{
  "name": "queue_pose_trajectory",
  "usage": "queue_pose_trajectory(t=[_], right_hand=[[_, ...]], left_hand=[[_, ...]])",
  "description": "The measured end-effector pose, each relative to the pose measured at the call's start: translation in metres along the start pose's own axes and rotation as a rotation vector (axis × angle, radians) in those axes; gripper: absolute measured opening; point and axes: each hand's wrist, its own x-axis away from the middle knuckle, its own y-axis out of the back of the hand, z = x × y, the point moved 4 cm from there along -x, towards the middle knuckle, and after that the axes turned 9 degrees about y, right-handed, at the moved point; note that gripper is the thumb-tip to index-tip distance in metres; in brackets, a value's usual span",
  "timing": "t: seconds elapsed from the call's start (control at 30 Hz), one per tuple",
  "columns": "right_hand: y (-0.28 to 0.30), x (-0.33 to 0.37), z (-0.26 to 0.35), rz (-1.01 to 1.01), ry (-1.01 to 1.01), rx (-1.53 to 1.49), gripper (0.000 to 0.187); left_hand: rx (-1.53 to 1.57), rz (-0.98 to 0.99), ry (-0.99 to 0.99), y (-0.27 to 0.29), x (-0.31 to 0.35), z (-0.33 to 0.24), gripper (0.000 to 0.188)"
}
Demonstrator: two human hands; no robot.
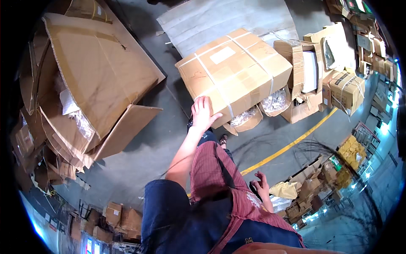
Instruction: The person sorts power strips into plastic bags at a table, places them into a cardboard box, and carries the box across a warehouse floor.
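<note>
My left hand [203, 113] lies on the near left corner of a large brown cardboard box [237, 70], fingers stretched over its top edge and thumb apart. White straps cross the box, and a pale label [222, 55] is on its top. Beneath it, open cartons [247, 120] show clear plastic-wrapped contents [275, 101]. My right hand [262, 186] hangs beside my red striped apron [211, 169], away from the box. Its fingers are loosely bent and apart, with no held thing visible; a small dark shape beside it is too unclear to name.
Big opened cartons [101, 67] are piled at the left. On the right stand an open carton [306, 72] and a strapped box [347, 92]. A flat grey-white sheet [190, 25] lies beyond the box. A yellow line [292, 145] crosses the floor toward more stacked boxes [311, 186].
</note>
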Motion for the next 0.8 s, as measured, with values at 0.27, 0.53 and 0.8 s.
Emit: queue_pose_trajectory(t=[0.27,0.53,0.8], right_hand=[[0.013,-0.004,0.001,-0.082,-0.03,-0.027,0.054],[-0.005,-0.011,0.016,0.076,-0.085,-0.036,0.037],[-0.018,-0.01,0.004,0.195,-0.11,0.004,0.028]], left_hand=[[-0.101,-0.058,-0.059,-0.022,-0.014,-0.04,0.079],[-0.141,-0.045,-0.115,-0.03,-0.018,-0.052,0.069],[-0.138,-0.162,-0.204,-0.038,-0.02,-0.04,0.071]])
